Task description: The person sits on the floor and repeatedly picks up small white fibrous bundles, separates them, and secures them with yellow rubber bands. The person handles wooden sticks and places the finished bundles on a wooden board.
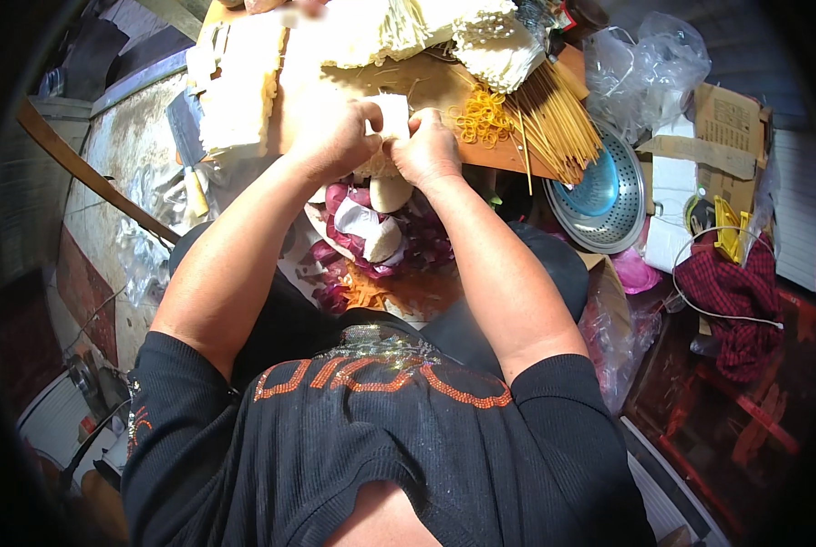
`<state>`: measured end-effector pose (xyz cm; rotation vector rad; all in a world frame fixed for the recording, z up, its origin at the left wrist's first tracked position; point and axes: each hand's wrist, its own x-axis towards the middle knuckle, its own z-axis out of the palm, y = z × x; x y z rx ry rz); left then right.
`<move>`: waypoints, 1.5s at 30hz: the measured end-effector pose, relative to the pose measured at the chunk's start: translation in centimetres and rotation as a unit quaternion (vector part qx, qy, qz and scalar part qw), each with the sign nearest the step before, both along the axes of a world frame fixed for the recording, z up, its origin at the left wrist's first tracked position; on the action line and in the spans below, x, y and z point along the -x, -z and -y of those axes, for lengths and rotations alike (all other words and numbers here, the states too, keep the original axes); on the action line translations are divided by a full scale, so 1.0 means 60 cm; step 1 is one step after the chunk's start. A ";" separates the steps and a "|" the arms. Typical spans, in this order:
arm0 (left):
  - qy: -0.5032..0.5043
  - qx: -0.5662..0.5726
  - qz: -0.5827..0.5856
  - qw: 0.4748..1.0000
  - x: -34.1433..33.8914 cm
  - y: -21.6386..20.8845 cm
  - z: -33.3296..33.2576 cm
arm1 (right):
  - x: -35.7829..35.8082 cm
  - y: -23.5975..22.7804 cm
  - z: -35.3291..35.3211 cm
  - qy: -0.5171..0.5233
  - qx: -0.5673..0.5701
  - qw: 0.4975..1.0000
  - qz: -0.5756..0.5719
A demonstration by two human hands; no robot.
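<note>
Both my hands are together at the near edge of the board, with a pale, block-like piece of food [392, 113] between them. My left hand [342, 139] pinches its left side, fingers curled. My right hand [428, 149] closes on its right side. The piece is overexposed, so its kind is unclear. Just below the hands lies a pile of red onions [341, 196] with purple skins and some peeled white pieces [381, 242]. Orange shreds [364, 290] lie below the pile. White stringy bundles [381, 35], like enoki mushrooms, rest on the board beyond my hands.
Yellow rubber bands [484, 118] and many bamboo skewers [554, 118] lie on the wooden board [308, 105], right of my hands. A cleaver [187, 137] lies at the left. Further right are a metal colander [631, 214], a blue bowl [598, 182], plastic bags [650, 59] and cardboard [727, 128].
</note>
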<state>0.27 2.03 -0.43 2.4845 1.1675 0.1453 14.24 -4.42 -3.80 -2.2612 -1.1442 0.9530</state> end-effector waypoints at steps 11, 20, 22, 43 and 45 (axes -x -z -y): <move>0.018 0.183 0.015 0.983 0.005 0.018 0.000 | 0.005 0.009 -0.007 -0.009 0.000 1.000 -0.005; 0.025 0.151 -0.052 0.987 0.011 -0.002 0.006 | -0.001 0.020 -0.018 0.003 -0.037 0.986 -0.164; 0.025 0.121 -0.074 0.990 0.009 0.002 0.007 | 0.001 0.000 -0.009 0.036 -0.098 0.938 -0.331; -0.166 0.542 0.494 0.659 -0.023 -0.021 -0.019 | -0.036 -0.118 0.041 0.012 -0.195 0.723 -0.663; -0.143 0.601 0.476 0.626 -0.022 -0.027 -0.014 | -0.043 -0.110 0.042 -0.005 -0.189 0.732 -0.655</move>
